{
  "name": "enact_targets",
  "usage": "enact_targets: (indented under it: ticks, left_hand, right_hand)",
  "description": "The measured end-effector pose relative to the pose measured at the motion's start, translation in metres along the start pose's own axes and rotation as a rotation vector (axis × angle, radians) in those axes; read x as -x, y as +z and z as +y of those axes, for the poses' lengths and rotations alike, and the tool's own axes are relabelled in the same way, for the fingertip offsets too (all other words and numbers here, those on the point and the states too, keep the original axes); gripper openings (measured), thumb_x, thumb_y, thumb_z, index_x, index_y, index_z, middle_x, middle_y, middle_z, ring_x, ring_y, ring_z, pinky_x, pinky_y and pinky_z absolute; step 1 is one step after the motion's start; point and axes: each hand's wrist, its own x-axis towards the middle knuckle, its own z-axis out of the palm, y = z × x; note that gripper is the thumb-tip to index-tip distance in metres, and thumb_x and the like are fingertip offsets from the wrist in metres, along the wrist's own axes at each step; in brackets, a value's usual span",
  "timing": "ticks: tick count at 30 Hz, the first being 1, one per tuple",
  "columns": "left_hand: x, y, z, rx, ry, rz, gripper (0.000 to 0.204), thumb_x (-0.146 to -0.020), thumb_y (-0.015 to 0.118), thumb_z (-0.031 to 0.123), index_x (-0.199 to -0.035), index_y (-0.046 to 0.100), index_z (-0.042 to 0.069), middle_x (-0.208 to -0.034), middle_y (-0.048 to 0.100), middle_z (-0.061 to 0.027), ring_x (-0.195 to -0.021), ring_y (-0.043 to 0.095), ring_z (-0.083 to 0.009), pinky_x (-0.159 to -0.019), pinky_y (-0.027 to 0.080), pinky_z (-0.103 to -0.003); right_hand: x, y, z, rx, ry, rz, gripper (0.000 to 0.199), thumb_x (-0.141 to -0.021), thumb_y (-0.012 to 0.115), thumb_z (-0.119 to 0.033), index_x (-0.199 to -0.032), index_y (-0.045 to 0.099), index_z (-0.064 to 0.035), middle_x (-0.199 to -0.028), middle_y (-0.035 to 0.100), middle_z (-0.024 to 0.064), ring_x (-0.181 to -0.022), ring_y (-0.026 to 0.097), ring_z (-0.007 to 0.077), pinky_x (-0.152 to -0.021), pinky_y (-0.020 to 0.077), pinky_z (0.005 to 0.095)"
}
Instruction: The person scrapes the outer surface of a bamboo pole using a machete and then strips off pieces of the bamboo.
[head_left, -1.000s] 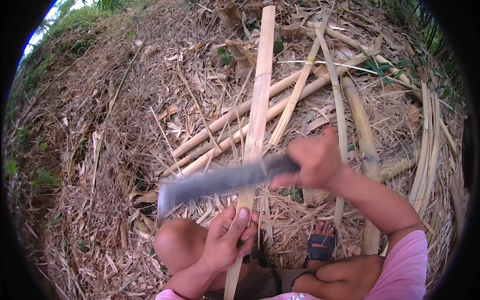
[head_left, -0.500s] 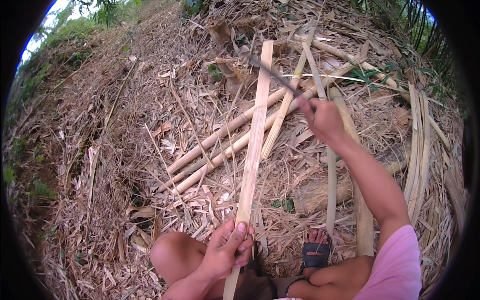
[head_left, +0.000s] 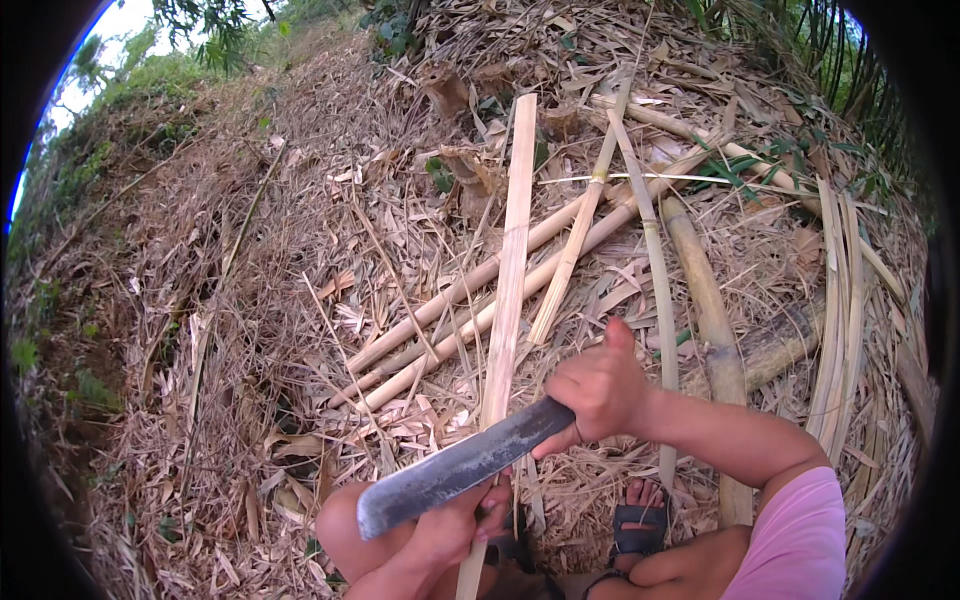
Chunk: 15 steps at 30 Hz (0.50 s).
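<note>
A long, pale split bamboo strip (head_left: 512,270) slants up and away from my lap. My left hand (head_left: 450,535) is closed around its lower part, close to my left knee. My right hand (head_left: 600,385) grips a machete by its handle, which is hidden in my fist. The broad dark machete blade (head_left: 460,465) points left and lies across the view over the strip and above my left hand, covering part of its fingers. I cannot tell whether the blade touches the strip.
Several bamboo poles (head_left: 470,345) lie crossed on the leaf-littered ground ahead. Thicker bamboo (head_left: 700,270) and a short log (head_left: 785,345) are to the right, beside a bundle of thin strips (head_left: 835,320). Cut stumps (head_left: 465,170) stand farther off. My sandalled foot (head_left: 640,520) is below.
My right hand has come down and toward me with the machete, whose blade has swung from pointing away to pointing left. The left hand keeps hold of the bamboo strip.
</note>
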Motion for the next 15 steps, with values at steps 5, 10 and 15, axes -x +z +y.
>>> enact_targets:
  ticks: [5,10,15]
  left_hand:
    - [0.008,0.004,-0.002,0.038,-0.026,-0.058,0.026,-0.105,0.042,0.031,-0.102,0.049,0.006,-0.068,0.038,-0.0004,-0.042,0.034,-0.0092,-0.039,0.03,-0.024]
    - [0.017,0.007,-0.002,0.107,-0.102,-0.128,0.025,-0.105,0.041,0.029,-0.101,0.05,0.006,-0.067,0.038,-0.0004,-0.042,0.034,-0.01,-0.038,0.03,-0.024]
    - [0.004,-0.001,0.0,0.065,-0.039,-0.049,0.025,-0.105,0.042,0.029,-0.1,0.051,0.006,-0.066,0.037,0.0003,-0.041,0.033,-0.0088,-0.037,0.028,-0.024]
  right_hand:
    - [-0.01,-0.012,0.063,0.027,0.457,0.036,0.065,-0.086,0.054,-0.067,-0.063,0.062,-0.0061,-0.052,0.056,0.0109,-0.045,0.058,0.0296,-0.051,0.0464,0.045]
    - [-0.016,-0.039,0.1,-0.001,0.707,-0.01,0.064,-0.093,0.049,-0.059,-0.068,0.064,-0.002,-0.053,0.058,0.0147,-0.048,0.059,0.0333,-0.049,0.0466,0.0458]
    - [-0.005,-0.008,0.047,0.122,0.178,-0.039,0.065,-0.08,0.055,-0.074,-0.061,0.058,-0.012,-0.053,0.055,0.0044,-0.047,0.058,0.0234,-0.046,0.037,0.0373]
